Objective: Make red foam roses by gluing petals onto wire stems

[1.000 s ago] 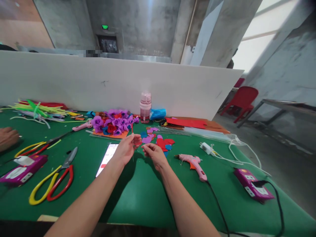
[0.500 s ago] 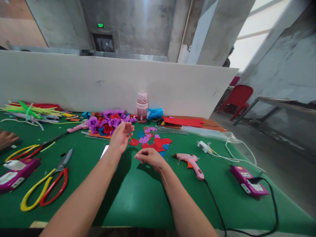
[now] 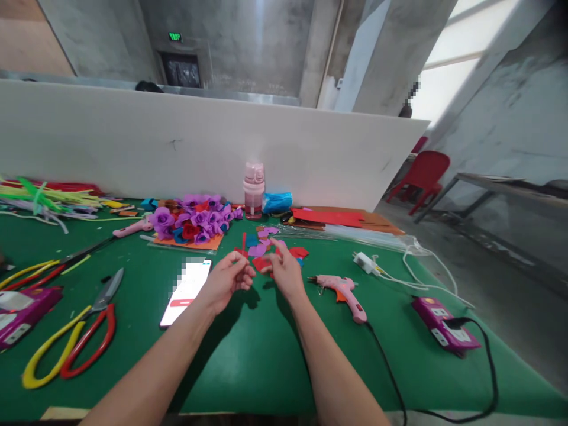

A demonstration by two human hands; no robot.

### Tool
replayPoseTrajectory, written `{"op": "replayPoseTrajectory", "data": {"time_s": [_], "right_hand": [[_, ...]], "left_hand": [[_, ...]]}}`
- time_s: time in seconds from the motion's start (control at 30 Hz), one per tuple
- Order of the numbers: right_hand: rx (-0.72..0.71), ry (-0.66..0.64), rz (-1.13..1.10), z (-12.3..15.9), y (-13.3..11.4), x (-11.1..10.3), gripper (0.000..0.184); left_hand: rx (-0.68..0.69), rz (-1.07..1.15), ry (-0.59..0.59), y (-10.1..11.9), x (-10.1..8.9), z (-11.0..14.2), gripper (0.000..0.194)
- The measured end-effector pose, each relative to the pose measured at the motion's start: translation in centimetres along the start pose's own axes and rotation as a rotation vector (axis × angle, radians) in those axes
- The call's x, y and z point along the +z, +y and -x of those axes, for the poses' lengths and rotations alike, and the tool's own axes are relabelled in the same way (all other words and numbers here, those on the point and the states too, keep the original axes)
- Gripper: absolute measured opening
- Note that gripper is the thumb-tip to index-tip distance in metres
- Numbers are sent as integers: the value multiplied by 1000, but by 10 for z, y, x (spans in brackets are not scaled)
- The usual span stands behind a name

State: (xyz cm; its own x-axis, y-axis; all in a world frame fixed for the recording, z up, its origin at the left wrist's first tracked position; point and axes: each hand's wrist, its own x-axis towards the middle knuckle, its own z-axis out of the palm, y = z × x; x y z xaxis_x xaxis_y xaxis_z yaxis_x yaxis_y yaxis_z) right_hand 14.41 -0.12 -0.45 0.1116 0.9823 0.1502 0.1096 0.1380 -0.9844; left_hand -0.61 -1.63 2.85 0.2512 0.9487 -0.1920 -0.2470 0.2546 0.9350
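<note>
My left hand point(image 3: 229, 279) is closed in a pinch, and a narrow red strip point(image 3: 244, 242) stands up from its fingertips. How far the strip runs down inside the fingers is hidden. To the right, my right hand point(image 3: 286, 269) reaches over a loose pile of cut petals, its index finger stretched out and the fingers apart. Red petals point(image 3: 300, 252) show beside it, with purple petals point(image 3: 257, 249) and a blue piece point(image 3: 251, 240) just beyond. A phone point(image 3: 189, 293) with a lit screen lies left of my left wrist.
A pink glue gun point(image 3: 339, 287) lies right of my hands, its cord running to a purple power box point(image 3: 444, 325). Large scissors point(image 3: 89, 331) lie at left. Purple and red paper roses point(image 3: 195, 222), a pink bottle point(image 3: 254, 192) and red sheets point(image 3: 328, 218) line the back.
My left hand has come down and nearer, uncovering the phone; a red strip now shows at its fingertips. My right hand has moved forward onto the petals and its fingers have spread.
</note>
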Motion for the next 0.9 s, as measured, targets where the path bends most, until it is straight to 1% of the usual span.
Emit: {"op": "replayPoseTrajectory", "data": {"time_s": [0.03, 0.1, 0.13, 0.2, 0.27, 0.33, 0.4, 0.47, 0.5, 0.53, 0.6, 0.67, 0.7, 0.73, 0.8, 0.87, 0.9], "right_hand": [[-6, 15, -21, -1, 2, 0, 39], [-33, 44, -9, -3, 5, 0, 33], [-33, 50, -10, -4, 6, 0, 29], [-5, 39, -77, -5, 7, 0, 30], [6, 26, -171, -6, 7, -2, 33], [-12, 51, -173, -7, 7, -6, 31], [-23, 132, -138, -9, 6, -12, 31], [-18, 243, -169, -11, 5, -18, 40], [-23, 289, -196, -12, 4, -20, 45], [-35, 320, -208, -12, 3, -21, 48], [-91, 354, -141, -11, 0, -22, 46], [-163, 364, 27, -9, -4, -23, 33], [-186, 361, 105, -8, -7, -23, 29], [-197, 356, 157, -6, -9, -24, 31], [-187, 357, 148, -5, -13, -25, 39], [-178, 372, 45, -3, -16, -27, 44], [-185, 385, 4, -3, -18, -28, 46]], "left_hand": [[-11, -24, -12, -4, 3, 1, 24], [-24, -57, -44, -9, 9, 0, 26], [-27, -66, -55, -11, 11, 0, 26], [-41, -77, -64, -14, 15, -3, 26], [-43, -94, -46, -17, 17, -7, 25], [-1, -140, 4, -17, 15, -13, 23], [96, -209, 92, -12, 11, -20, 21], [201, -212, 185, -3, 6, -26, 22], [236, -173, 196, 2, 4, -28, 22], [243, -129, 184, 8, 1, -30, 23], [194, -133, 103, 17, -2, -31, 24], [188, -268, 57, 23, -4, -33, 22], [210, -368, 56, 23, -5, -34, 20], [240, -479, 64, 23, -6, -36, 20], [277, -711, 74, 19, -7, -42, 19], [255, -920, 56, 11, -5, -48, 17], [239, -984, 40, 6, -3, -51, 15]]}}
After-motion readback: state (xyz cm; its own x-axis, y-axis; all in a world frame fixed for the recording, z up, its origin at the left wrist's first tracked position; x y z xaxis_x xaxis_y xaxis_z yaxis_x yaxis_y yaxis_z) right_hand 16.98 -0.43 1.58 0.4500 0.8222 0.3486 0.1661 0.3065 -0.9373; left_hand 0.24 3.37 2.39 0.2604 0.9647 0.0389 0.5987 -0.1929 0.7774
